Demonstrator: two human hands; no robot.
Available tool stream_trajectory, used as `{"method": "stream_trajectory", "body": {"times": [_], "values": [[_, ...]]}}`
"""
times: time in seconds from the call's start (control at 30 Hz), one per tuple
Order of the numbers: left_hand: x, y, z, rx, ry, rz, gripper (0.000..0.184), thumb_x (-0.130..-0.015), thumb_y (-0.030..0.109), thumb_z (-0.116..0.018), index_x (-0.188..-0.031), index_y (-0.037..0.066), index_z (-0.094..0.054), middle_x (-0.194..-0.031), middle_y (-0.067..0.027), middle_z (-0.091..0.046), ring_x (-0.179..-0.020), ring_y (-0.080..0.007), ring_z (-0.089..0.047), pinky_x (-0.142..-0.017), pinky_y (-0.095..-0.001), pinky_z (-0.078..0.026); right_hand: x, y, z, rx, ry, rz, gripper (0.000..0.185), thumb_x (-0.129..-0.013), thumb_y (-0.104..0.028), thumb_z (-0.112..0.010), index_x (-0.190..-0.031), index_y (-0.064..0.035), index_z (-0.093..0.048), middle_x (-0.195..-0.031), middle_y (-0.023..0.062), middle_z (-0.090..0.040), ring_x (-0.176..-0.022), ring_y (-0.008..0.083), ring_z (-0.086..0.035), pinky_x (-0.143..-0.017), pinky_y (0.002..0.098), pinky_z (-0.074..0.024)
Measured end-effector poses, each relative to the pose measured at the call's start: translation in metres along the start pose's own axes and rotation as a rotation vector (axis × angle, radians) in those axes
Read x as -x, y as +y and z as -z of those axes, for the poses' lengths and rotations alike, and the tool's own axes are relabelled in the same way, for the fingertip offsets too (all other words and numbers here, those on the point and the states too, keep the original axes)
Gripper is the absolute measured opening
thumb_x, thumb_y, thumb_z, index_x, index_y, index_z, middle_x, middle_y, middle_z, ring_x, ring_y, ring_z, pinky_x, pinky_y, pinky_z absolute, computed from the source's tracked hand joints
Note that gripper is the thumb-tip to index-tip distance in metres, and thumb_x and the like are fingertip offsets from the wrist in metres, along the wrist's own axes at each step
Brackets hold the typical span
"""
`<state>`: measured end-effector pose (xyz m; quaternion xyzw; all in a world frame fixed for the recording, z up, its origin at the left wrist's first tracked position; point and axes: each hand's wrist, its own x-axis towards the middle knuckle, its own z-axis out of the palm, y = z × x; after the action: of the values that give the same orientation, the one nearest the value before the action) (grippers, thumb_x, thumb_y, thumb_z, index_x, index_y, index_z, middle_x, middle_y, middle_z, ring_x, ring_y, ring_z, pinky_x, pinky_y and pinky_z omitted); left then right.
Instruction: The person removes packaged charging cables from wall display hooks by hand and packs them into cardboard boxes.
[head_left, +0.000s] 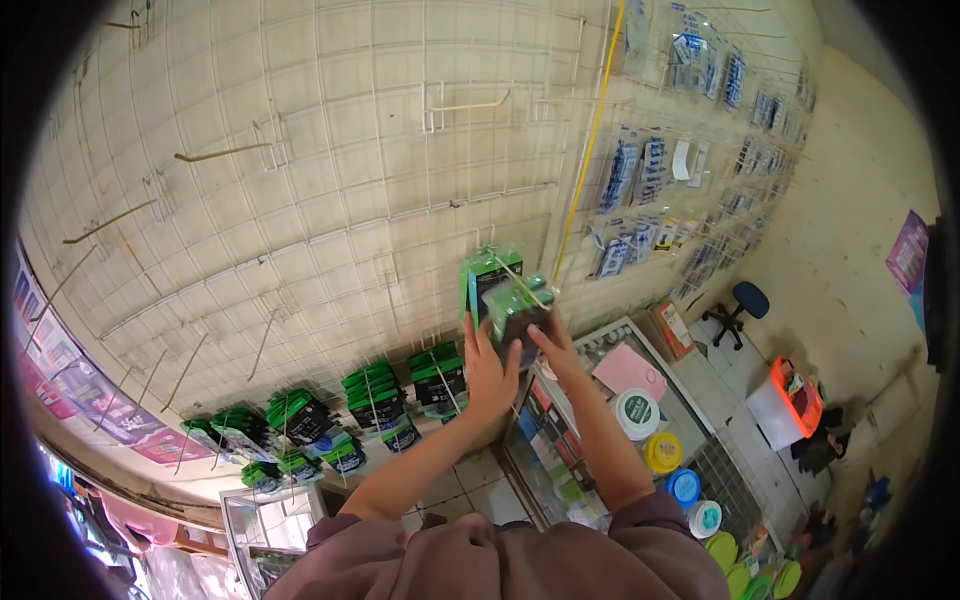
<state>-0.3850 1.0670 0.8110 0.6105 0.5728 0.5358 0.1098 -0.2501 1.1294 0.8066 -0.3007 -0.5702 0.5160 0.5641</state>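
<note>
Both my hands are raised in front of the wire grid, around a stack of green and black packets [513, 310] in clear wrapping. My left hand [488, 375] presses its fingers against the left and lower side of the stack. Gripping the right side is my right hand [556, 350], thumb on the front. A metal hook rod [508, 264] passes by the top of the stack; I cannot tell whether the packets hang on it. Just behind, another green and black packet [480, 280] hangs against the grid. What the packets contain is hidden.
Bare hooks [222, 152] jut from the wire grid [330, 130]. More green and black packets [375, 390] hang lower left; blue and white packets [640, 165] hang at right. Below stands a glass counter [590, 350] with round-lidded tubs [663, 453]. An orange-rimmed bin [778, 405] and chair [742, 308] are farther right.
</note>
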Motion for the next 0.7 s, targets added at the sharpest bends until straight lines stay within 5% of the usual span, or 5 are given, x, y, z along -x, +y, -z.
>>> {"method": "stream_trajectory", "body": {"times": [0.1, 0.33, 0.47, 0.57, 0.7], "values": [[0.025, 0.031, 0.010, 0.357, -0.117, 0.087, 0.058, -0.093, 0.023, -0.061, -0.131, -0.009, -0.029, -0.128, -0.0295, -0.042, -0.123, -0.0392, -0.045, -0.102, -0.0426, -0.037, 0.027, -0.017, 0.025, 0.045, -0.018, 0.000, 0.063, -0.089, -0.025, -0.068, -0.140, 0.0003, -0.040, -0.129, 0.0100, -0.054, -0.120, 0.0175, -0.048, -0.103, 0.0311, -0.0365], [0.054, 0.075, 0.031, 0.631, -0.310, 0.152, 0.064, -0.093, 0.025, -0.063, -0.133, -0.007, -0.025, -0.117, -0.0250, -0.053, -0.108, -0.0317, -0.057, -0.094, -0.0372, -0.045, 0.091, -0.063, 0.062, -0.027, 0.082, -0.056, 0.075, -0.074, -0.024, -0.078, -0.136, 0.0005, -0.044, -0.123, 0.0102, -0.057, -0.116, 0.0219, -0.053, -0.100, 0.0339, -0.0405], [0.070, 0.065, 0.058, 0.407, -0.353, -0.080, 0.070, -0.084, 0.033, -0.073, -0.129, -0.006, -0.036, -0.114, -0.0263, -0.055, -0.104, -0.0396, -0.059, -0.088, -0.0411, -0.049, 0.107, -0.068, 0.061, -0.069, -0.088, -0.069, 0.097, -0.059, -0.042, -0.089, -0.134, -0.0002, -0.043, -0.126, 0.0106, -0.055, -0.113, 0.0242, -0.056, -0.093, 0.0364, -0.0457], [0.094, 0.028, 0.101, 0.322, -0.416, -0.185, 0.075, -0.073, 0.035, -0.080, -0.127, -0.001, -0.043, -0.115, -0.0228, -0.057, -0.102, -0.0419, -0.058, -0.086, -0.0420, -0.049, 0.098, -0.071, 0.009, 0.099, -0.419, 0.299, 0.107, -0.055, -0.045, -0.091, -0.138, 0.0001, -0.041, -0.128, 0.0117, -0.055, -0.116, 0.0260, -0.055, -0.094, 0.0373, -0.0445], [0.176, -0.056, 0.169, 0.207, -0.225, 0.013, 0.075, -0.072, 0.036, -0.080, -0.127, -0.001, -0.043, -0.108, -0.0249, -0.058, -0.096, -0.0438, -0.059, -0.082, -0.0449, -0.049, 0.125, -0.031, -0.091, 0.022, -0.709, -0.063, 0.092, -0.063, -0.024, -0.089, -0.138, 0.0006, -0.040, -0.128, 0.0122, -0.055, -0.115, 0.0231, -0.055, -0.096, 0.0356, -0.0426]]}}
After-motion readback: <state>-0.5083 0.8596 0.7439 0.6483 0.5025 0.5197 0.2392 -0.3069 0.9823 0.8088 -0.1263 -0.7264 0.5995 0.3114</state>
